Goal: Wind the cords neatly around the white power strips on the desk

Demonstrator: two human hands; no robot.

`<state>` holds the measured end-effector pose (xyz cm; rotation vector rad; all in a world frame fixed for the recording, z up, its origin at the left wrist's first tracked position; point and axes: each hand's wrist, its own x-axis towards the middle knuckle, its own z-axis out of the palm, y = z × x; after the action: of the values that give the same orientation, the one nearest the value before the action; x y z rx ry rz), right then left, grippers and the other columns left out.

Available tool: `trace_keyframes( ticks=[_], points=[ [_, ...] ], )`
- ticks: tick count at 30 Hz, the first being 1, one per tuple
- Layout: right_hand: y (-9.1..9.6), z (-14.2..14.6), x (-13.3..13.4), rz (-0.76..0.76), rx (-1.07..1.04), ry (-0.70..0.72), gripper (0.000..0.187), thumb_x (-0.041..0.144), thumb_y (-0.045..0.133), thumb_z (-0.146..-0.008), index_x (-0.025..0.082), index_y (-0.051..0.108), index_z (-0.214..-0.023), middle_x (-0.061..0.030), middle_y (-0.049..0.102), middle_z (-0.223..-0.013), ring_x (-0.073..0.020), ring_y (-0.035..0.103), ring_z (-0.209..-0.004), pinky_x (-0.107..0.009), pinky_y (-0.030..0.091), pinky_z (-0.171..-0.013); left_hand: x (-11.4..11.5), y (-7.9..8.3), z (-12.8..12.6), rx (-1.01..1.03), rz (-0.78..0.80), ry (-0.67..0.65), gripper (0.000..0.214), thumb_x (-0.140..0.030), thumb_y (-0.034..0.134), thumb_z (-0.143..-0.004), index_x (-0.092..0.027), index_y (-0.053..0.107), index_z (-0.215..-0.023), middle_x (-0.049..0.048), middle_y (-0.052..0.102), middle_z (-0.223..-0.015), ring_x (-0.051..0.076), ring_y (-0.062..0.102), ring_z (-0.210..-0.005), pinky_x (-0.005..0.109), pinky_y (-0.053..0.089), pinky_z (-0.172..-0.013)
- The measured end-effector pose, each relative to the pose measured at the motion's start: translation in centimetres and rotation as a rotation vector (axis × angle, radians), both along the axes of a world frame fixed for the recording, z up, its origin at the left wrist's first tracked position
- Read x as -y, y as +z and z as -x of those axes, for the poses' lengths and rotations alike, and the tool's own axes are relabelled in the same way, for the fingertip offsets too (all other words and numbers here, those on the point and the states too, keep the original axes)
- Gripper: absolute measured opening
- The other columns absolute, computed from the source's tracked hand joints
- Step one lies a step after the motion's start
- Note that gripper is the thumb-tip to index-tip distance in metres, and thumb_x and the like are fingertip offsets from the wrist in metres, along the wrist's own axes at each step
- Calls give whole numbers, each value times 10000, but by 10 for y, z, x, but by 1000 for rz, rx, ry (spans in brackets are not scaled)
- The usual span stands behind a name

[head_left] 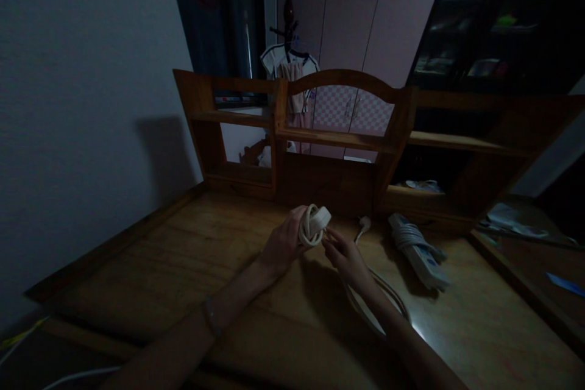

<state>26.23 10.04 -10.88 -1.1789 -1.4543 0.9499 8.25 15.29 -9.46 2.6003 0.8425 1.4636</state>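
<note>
My left hand is closed around a white power strip with cord wound about it, held above the wooden desk. Just right of it, my right hand pinches the white cord close to the coil. From there the loose cord loops over the desktop under my right forearm. Its plug lies farther back on the desk. Most of the strip's body is hidden by the cord and my left fingers.
A second power strip, wrapped in its own cord, lies on the desk at the right. A wooden shelf unit stands along the desk's back edge. A wall borders the left side. Papers lie beyond the right edge.
</note>
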Motion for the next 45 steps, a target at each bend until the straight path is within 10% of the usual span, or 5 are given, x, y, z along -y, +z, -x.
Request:
trace_keyframes(
  ticks=[11, 19, 26, 36, 45],
  points=[
    [6, -3, 9, -160, 508, -85, 435, 275, 442, -907, 171, 492, -1327, -107, 688, -928, -197, 619, -761, -283, 444, -664, 1, 8, 2, 93, 144, 46, 695, -404, 646, -806, -211, 306, -1380, 142, 456, -1365, 253, 485, -1241, 363, 440, -989],
    [23, 7, 21, -272, 567, -190, 420, 312, 372, -960, 165, 474, -1340, -22, 629, -634, -137, 544, -507, -208, 318, -490, 10, 34, -6, 776, 712, -44, 558, -470, 680, -756, -211, 487, -1211, 73, 654, -1065, 182, 662, -882, 288, 522, -773],
    [17, 0, 18, -277, 910, -229, 345, 263, 370, -961, 223, 546, -1256, -44, 696, -686, -163, 636, -569, -223, 299, -510, -3, 14, -7, 861, 1302, -185, 538, -593, 660, -723, -167, 575, -1042, 52, 669, -748, 158, 638, -551, 255, 508, -476],
    [40, -10, 25, -320, 1402, -161, 263, 161, 442, -909, 245, 571, -1123, -32, 692, -776, -163, 633, -580, -274, 177, -480, -5, 1, -10, 633, 1389, -187, 503, -539, 714, -696, -183, 557, -1015, -17, 596, -612, 128, 587, -463, 227, 480, -436],
    [50, -11, 42, -579, 1439, 18, 407, 80, 495, -860, 217, 496, -1243, -18, 638, -751, -135, 544, -562, -291, 204, -493, 4, 13, 5, 332, 1308, -247, 384, -509, 696, -714, -176, 632, -894, 39, 645, -593, 167, 614, -484, 240, 459, -429]
  ],
)
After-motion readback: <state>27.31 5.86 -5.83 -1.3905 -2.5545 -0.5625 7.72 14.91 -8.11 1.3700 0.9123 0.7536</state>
